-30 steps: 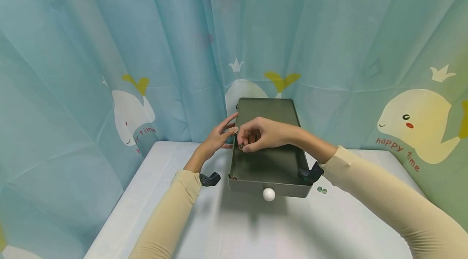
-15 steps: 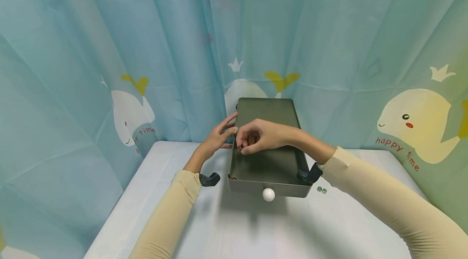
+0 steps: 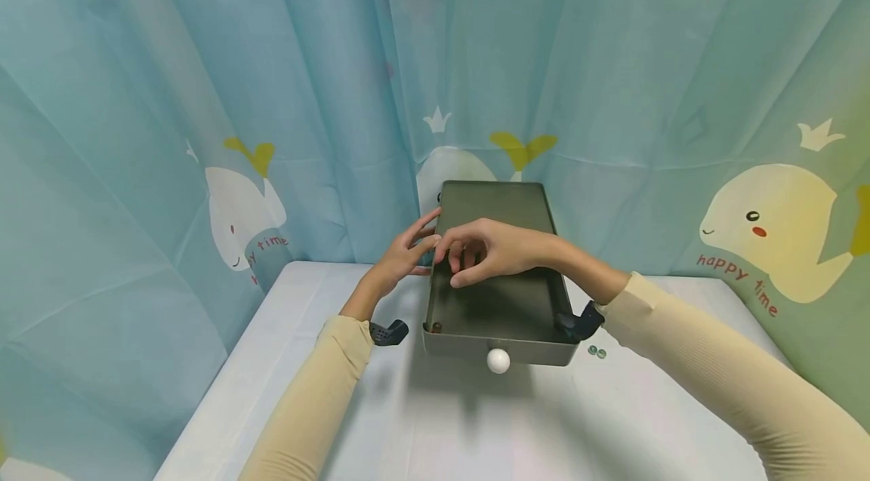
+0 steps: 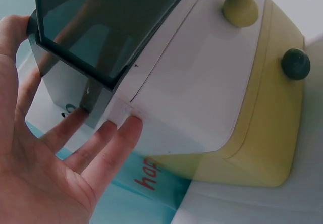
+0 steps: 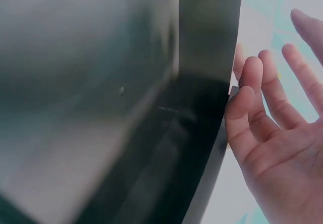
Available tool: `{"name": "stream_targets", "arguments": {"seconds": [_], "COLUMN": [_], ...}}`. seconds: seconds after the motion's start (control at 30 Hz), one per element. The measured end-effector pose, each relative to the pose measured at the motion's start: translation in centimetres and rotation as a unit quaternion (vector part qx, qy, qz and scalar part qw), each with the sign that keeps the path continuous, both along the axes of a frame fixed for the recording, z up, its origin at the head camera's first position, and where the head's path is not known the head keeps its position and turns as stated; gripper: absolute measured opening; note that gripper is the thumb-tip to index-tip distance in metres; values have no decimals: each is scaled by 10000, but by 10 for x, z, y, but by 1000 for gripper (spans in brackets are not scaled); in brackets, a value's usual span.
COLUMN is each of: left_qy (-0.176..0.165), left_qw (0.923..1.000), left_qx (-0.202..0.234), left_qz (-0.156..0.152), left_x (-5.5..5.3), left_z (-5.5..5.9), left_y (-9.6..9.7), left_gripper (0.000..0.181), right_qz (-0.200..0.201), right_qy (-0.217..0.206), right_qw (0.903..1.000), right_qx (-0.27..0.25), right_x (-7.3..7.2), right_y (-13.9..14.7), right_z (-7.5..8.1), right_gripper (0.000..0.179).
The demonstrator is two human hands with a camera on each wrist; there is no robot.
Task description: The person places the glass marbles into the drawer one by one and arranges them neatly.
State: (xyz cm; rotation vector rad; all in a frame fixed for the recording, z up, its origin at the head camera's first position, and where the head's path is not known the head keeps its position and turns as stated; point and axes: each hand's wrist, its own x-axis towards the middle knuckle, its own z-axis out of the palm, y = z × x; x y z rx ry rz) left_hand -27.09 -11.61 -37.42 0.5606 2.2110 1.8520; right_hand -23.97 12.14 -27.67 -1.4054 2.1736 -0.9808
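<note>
A dark grey drawer [image 3: 510,307] with a white knob [image 3: 498,361] stands pulled out at the top of a small chest. My right hand [image 3: 499,248] hovers over its left side, fingers loosely bent and thumb apart from them, with nothing visible between. In the right wrist view, the right hand [image 5: 282,148] shows beside the drawer wall. Spread along the chest's left side, my left hand [image 3: 397,258] touches it with its fingertips. A small brownish-red round piece [image 3: 436,328], kind unclear, lies in the drawer's front left corner.
Two small green round pieces [image 3: 597,352] lie on the white table [image 3: 476,443], right of the chest. Below the open drawer are a white drawer [image 4: 192,82] with a yellow knob and a yellow drawer [image 4: 267,113] with a dark green knob. A curtain [image 3: 326,88] hangs behind.
My right thumb and index finger have parted and let go of the small round piece. A brownish-red piece now shows more in the front left corner. The left hand stays put.
</note>
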Motion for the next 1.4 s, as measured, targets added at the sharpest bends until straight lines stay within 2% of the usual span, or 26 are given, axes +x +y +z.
{"name": "stream_targets", "arguments": {"seconds": [0.53, 0.9, 1.2, 1.4], "left_qy": [-17, -20, 74, 52], "left_qw": [10000, 10000, 9999, 10000], "left_qx": [-44, -8, 29, 30], "left_qz": [21, 30, -70, 15], "left_x": [0, 0, -1, -1], "left_z": [-1, -2, -2, -3], "left_y": [1, 2, 1, 0], "left_gripper": [60, 60, 59, 57], "right_qz": [-392, -809, -1293, -1565], "right_qy": [218, 214, 406, 500], "right_qw": [9990, 9964, 9904, 9856], "right_qx": [81, -107, -285, -400], "right_x": [15, 21, 32, 36], "right_y": [27, 60, 93, 112], "right_z": [10, 14, 19, 18], "right_gripper": [43, 43, 45, 44]}}
